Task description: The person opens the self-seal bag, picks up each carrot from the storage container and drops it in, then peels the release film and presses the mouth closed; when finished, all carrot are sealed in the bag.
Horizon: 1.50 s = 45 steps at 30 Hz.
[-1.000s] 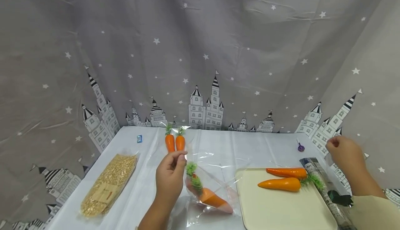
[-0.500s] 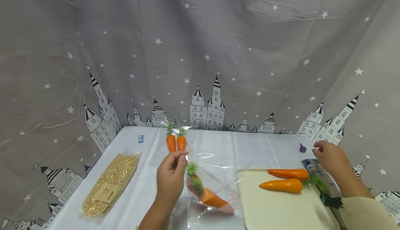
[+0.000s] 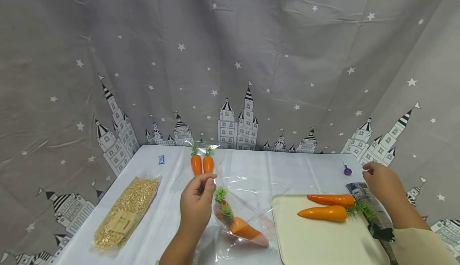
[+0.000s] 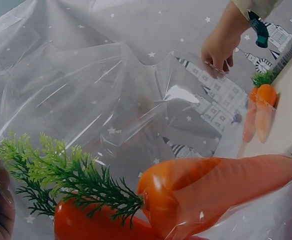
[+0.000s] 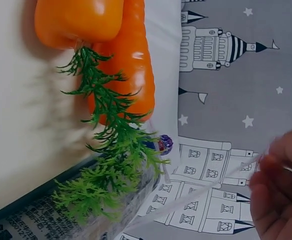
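My left hand (image 3: 197,201) pinches the edge of a clear plastic bag (image 4: 151,85) between thumb and fingers. Inside that bag lies an orange carrot (image 3: 246,230) with a green top, overlapping a redder carrot (image 4: 93,217). Just past the left fingertips lie two small carrots (image 3: 196,164) under clear film. Above the table's right side, my right hand (image 3: 384,185) has its fingers curled, with a thin, translucent strip (image 5: 196,196) pinched at their tips. The strip slants down toward a dark printed package (image 3: 377,209); where it ends is hard to tell.
A cream tray (image 3: 323,243) holds two larger carrots (image 3: 323,213) with green tops. Behind it sits a small purple-wrapped lollipop (image 3: 347,170). At left lie a bag of grain-like pieces (image 3: 125,213) and a tiny blue packet (image 3: 161,160). A grey curtain (image 3: 287,57) hangs behind the table.
My right hand has come left and slightly down, nearer the purple lollipop, and has barely moved over the last half second. The left hand and its bag have stayed in place.
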Motion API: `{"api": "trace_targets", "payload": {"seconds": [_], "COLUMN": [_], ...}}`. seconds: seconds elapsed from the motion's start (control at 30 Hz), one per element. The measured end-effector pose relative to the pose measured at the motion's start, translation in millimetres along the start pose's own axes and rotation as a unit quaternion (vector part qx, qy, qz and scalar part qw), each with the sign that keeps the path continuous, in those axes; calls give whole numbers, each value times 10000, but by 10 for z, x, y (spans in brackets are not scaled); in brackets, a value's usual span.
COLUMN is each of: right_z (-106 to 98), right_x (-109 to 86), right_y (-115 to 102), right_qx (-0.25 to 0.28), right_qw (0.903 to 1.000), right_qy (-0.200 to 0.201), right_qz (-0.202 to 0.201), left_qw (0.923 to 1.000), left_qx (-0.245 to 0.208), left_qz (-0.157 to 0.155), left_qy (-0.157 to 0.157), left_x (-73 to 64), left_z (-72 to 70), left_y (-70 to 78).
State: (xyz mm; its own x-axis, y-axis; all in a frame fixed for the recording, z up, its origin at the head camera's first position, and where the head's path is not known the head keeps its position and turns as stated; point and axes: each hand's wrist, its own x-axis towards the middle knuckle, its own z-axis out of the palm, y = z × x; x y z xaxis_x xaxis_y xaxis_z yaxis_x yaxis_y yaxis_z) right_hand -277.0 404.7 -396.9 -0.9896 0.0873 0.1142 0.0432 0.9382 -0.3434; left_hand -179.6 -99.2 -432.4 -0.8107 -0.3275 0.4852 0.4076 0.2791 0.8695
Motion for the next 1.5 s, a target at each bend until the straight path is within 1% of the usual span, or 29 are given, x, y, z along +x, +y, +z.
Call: {"api": "trace_targets", "payload": {"seconds": [0.07, 0.17, 0.3, 0.37, 0.4, 0.53, 0.6, 0.77, 0.9, 1.03, 1.17, 1.33, 1.43, 1.5], "right_z": [-7, -1, 0, -26, -42, -100, -112, -107, -88, -29, 30, 93, 144, 188], "right_x": [3, 15, 0, -25, -31, -42, -47, -102, -193, -295, -393, -525, -617, -691], "right_y": [16, 32, -14, -61, -85, -181, -234, -404, -586, -762, -916, -1101, -1215, -1299], "right_qx": [-39, -8, 165, 249, 268, 379, 466, 763, 981, 1092, 1298, 1767, 2097, 2424], "right_qw": [10000, 9999, 9984, 9978, 9979, 9988, 9984, 9958, 9930, 9904, 9864, 9794, 9727, 9644], "right_qy": [24, 110, 489, 566, 538, 163, 59, 66, 48, 151, 216, 37, -61, -152], "right_qz": [22, -74, -242, -243, -238, -253, -308, -494, -656, -834, -980, -979, -992, -1051], "left_qw": [10000, 10000, 10000, 10000, 10000, 10000, 10000, 9999, 9998, 9999, 9999, 9999, 9999, 9999], "left_qx": [-6, -25, -28, -12, -11, 6, 17, 81, 92, 66, 64, 55, 44, 42], "left_qz": [-10, -10, -21, -27, -25, -22, -40, -115, -161, -132, -98, -129, -133, -147], "left_qy": [-10, -21, -15, -3, 1, 15, 11, -9, -17, -21, -19, -36, -48, -37], "left_x": [0, -3, -6, -6, -6, -4, -5, -1, 8, 14, 13, 11, 11, 11], "left_z": [-1, -3, -5, -7, -7, -10, -10, -12, -10, -7, 0, 2, 2, 2], "left_y": [3, 3, 4, 6, 7, 4, 6, 19, 18, 16, 22, 26, 29, 30]}}
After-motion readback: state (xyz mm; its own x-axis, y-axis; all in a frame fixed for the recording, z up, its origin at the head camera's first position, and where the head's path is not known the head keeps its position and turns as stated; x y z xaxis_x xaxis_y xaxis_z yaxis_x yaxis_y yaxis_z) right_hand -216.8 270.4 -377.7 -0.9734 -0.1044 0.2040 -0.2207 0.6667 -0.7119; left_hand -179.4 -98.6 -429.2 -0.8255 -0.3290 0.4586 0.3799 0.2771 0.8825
